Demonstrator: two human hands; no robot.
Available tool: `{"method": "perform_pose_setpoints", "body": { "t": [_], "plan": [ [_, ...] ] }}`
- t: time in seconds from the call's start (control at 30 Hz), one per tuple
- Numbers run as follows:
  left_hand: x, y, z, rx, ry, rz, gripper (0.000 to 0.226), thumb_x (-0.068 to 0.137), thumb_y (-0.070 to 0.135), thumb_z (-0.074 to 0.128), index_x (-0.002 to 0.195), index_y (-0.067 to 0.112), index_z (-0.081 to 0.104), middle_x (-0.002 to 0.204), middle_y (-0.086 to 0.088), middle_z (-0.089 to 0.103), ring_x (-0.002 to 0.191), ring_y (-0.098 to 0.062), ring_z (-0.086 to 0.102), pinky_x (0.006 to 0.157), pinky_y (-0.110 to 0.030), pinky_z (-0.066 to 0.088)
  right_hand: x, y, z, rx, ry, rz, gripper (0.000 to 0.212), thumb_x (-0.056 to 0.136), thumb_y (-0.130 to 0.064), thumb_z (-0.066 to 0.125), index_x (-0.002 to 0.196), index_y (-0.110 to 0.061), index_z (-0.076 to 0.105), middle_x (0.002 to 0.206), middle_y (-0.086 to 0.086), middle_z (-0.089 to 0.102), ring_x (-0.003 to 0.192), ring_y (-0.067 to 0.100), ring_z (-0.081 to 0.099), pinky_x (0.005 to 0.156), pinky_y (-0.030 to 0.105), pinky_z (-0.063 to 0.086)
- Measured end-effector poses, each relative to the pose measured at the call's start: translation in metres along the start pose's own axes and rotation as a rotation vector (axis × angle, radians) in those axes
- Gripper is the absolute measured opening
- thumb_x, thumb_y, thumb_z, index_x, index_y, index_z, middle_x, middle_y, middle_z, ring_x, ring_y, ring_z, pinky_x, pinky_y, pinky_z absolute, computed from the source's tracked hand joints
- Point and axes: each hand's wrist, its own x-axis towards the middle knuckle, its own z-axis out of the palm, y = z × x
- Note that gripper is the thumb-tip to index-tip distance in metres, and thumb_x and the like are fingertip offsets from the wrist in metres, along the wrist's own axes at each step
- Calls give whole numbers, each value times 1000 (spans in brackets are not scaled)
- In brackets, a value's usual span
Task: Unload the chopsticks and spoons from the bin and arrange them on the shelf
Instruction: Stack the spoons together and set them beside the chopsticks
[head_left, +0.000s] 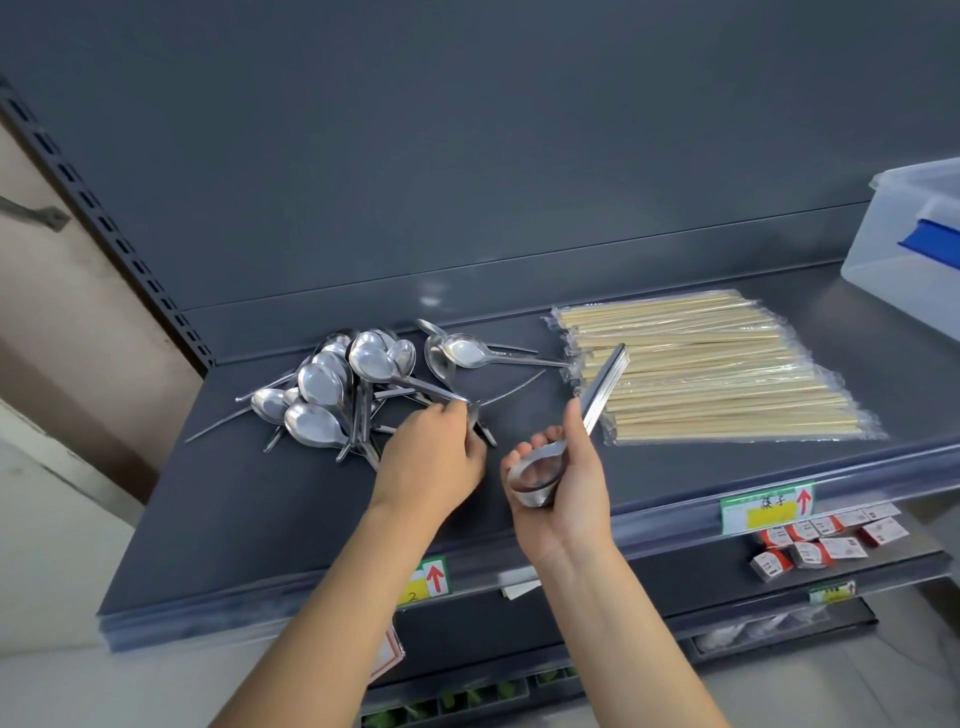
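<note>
Now, centre frame: our right hand (563, 488) grips nested spoon stack (602, 382), handles aligned for tidy laying. Our left hand (439, 457) pinches spoon handle (441, 392) from jumbled pile (332, 384), left-centre on shelf (260, 509). Chopsticks (717, 374) lie ranked right of pile.

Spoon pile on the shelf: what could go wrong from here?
The left hand pinches a spoon handle in the tangled spoon pile; pulling may drag neighbours toward the shelf edge. The right hand grips a nested spoon stack whose handles could slide apart.
</note>
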Motion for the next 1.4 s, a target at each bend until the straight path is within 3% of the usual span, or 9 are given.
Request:
{"method": "perform_pose_setpoints", "body": {
  "t": [0.1,0.27,0.37,0.53,0.97,1.1,1.2,1.27,1.4],
  "plan": [
    [-3,-4,-7,39,55,10,14,94,9,42,94,10,55,85,-8,63,81,-30,60,60,-30,32,0,1,-1,-17,-4,-17,33,86,-42,64,71,-16,49,55,-5,46,49,10,47,53,21,44],
    [-20,-3,-31,-702,128,-179,21,91,11,54,77,16,69,58,0,64,50,-14,59,51,-28,49,1,7,-2,-100,-33,-70,34,84,-44,65,77,-12,54,65,0,55,60,14,60,63,27,52],
    [-30,5,-30,-876,65,-252,24,89,8,58,79,24,72,52,3,63,42,-6,53,50,-23,45,2,16,-1,-131,-92,-59,36,87,-48,58,79,-13,55,71,3,60,63,17,60,64,30,49],
    [-35,-8,-18,-815,79,-239,20,87,15,64,94,28,77,68,6,68,65,-8,61,65,-24,50,2,31,5,-136,-126,24,39,92,-49,50,93,-12,63,79,4,69,71,17,67,69,30,51],
    [-26,-63,-27,-749,69,-151,41,82,32,71,122,31,63,94,13,56,83,6,55,70,-5,38,21,80,53,-97,-175,103,41,73,-58,67,79,-18,59,70,-2,54,65,15,58,80,35,50],
    [-11,-91,-42,-786,141,-163,37,79,50,63,108,28,71,88,13,56,68,-4,51,65,-11,40,22,98,64,-136,-104,105,34,74,-46,71,85,-16,57,79,0,52,67,15,59,78,29,50],
    [5,-132,-45,-434,256,-208,47,79,43,71,119,20,63,107,9,54,96,-12,54,83,-23,46,22,113,69,-119,12,80,27,81,-37,69,74,-18,52,64,-5,45,56,9,47,65,22,44],
    [14,-158,-43,-251,143,-261,75,74,43,76,136,15,46,126,-4,47,117,-24,45,96,-32,38,21,123,73,-77,29,83,29,84,-39,66,71,-17,52,62,-4,44,54,9,46,62,22,43],
    [25,-185,-36,-368,49,-323,81,69,42,79,136,13,46,129,-8,50,120,-28,41,93,-28,30,15,144,72,-77,28,38,31,85,-39,65,70,-16,50,60,-4,44,50,11,46,56,23,42]
  ]
}}
